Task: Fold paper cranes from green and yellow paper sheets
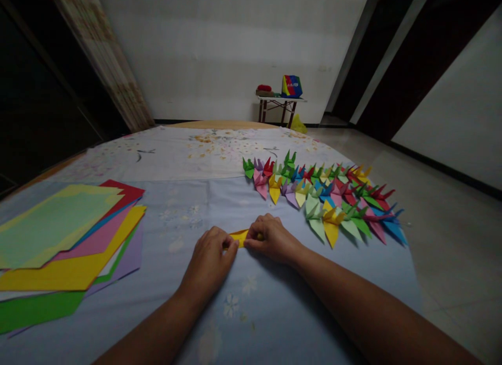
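Note:
A small folded piece of yellow paper lies low over the blue cloth at the middle of the table. My left hand pinches its left end between thumb and fingers. At the other end, my right hand is closed on the paper too, the thumb pressed against the fingers. Both hands cover parts of the paper, so its full shape is hidden. To the right of my hands stand rows of folded paper cranes in many colours.
Sheets of coloured paper lie in a loose stack at the left. A floral cloth covers the far part of the table. Against the wall, a small side table bears a colourful bag. A yellow plastic bag sits below.

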The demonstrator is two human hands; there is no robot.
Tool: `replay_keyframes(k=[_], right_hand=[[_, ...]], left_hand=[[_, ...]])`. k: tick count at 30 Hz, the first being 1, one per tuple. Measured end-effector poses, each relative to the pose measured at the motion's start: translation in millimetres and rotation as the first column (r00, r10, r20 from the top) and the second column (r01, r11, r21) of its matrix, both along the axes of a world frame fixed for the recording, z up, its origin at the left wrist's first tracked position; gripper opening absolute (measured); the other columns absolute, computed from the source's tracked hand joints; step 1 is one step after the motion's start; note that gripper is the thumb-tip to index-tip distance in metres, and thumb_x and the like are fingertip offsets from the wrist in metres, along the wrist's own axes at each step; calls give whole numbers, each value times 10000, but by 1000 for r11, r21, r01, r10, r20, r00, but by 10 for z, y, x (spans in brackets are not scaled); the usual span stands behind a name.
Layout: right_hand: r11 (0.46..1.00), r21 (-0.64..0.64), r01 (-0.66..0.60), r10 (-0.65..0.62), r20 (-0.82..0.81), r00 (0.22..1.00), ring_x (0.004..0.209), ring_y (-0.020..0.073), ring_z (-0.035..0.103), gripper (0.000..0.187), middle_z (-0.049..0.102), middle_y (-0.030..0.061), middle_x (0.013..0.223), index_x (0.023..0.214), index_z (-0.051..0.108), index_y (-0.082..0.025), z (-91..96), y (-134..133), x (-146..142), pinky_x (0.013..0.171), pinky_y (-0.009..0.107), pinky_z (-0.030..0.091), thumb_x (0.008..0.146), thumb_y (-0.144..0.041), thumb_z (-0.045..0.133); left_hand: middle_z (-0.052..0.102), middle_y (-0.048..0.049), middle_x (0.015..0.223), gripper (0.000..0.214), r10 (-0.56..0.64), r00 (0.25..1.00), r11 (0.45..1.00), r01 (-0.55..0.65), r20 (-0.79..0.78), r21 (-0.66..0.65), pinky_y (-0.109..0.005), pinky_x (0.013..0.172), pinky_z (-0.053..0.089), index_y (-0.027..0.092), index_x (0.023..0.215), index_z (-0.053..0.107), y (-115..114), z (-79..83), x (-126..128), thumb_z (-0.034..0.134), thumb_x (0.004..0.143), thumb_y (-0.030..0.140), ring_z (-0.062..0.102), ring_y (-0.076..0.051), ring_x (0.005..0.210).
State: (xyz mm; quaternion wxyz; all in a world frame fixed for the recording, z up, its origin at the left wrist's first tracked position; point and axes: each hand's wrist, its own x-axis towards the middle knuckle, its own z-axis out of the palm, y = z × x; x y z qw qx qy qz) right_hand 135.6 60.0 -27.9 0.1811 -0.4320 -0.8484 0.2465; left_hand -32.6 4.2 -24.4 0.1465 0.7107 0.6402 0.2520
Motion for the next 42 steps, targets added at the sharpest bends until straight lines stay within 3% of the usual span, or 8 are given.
replay_keyframes(k=[16, 25, 32, 42], right_hand=[[997, 22, -75, 75, -14, 997, 868, 173, 471, 124, 585, 19, 820, 785, 675, -224, -27, -3, 71, 778, 316, 286, 786, -343, 642], [999, 22, -49, 49, 29, 998, 845, 172, 457, 147, 568, 24, 797, 772, 666, -201, 7, -30, 29, 748, 310, 275, 806, -332, 610], [1000, 8, 6, -6, 11, 1000, 814, 167, 457, 122, 576, 13, 761, 701, 656, -198, -11, -24, -7, 719, 296, 264, 764, -299, 629], [997, 7, 77, -77, -3, 997, 797, 166, 458, 113, 576, 5, 768, 758, 635, -204, -31, -24, -35, 714, 287, 263, 696, -289, 676]], left_hand=[[559, -19, 782, 173, -79, 979, 989, 101, 190, -110, -315, 714, 450, 194, 668, 622, 2, 20, -105, 548, 780, 304, 554, -177, 765], [569, -20, 773, 181, -88, 986, 994, 96, 138, -51, -328, 744, 440, 206, 672, 622, 4, -27, -74, 518, 797, 288, 551, -188, 787], [553, -23, 735, 171, 6, 1000, 999, -5, 18, -33, -333, 711, 421, 198, 623, 555, 22, -26, 9, 513, 776, 259, 544, -204, 768], [539, -19, 786, 66, 46, 997, 998, -44, 63, -34, -331, 716, 424, 200, 710, 502, 39, -43, 4, 542, 732, 248, 544, -204, 792]])
